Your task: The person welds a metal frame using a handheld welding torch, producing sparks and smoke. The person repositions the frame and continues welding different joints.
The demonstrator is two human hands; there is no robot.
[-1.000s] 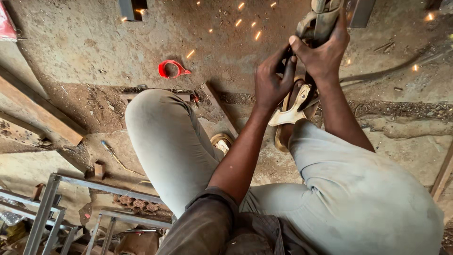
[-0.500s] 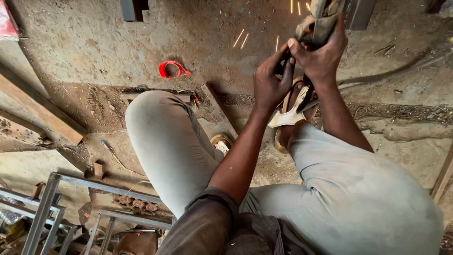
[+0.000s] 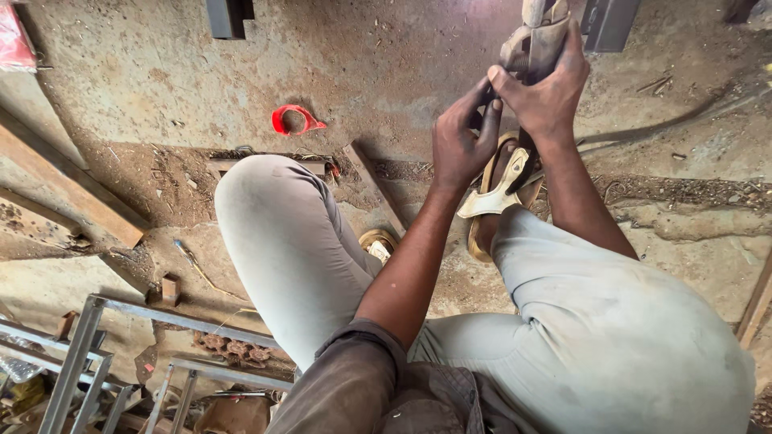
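I squat on a dusty concrete floor in pale grey trousers. My right hand (image 3: 548, 90) grips the body of a worn grey power tool (image 3: 537, 30) at the top of the head view; the tool's far end is cut off by the frame edge. My left hand (image 3: 460, 143) is just below and to the left, its fingertips pinched on the tool's near end, next to my right thumb. A black cord (image 3: 521, 159) hangs from the tool down over my sandalled foot (image 3: 492, 199).
A red plastic ring piece (image 3: 294, 120) lies on the floor beyond my left knee. Wooden planks (image 3: 72, 189) lie at the left. A grey metal frame (image 3: 121, 354) stands at the lower left. Dark metal sections (image 3: 228, 16) sit at the top, and a hose (image 3: 651, 133) lies at the right.
Sparks flew across the floor near the tool in the earlier frames; none show now. My left hand has slipped slightly down from the tool, its fingers still at the near end.
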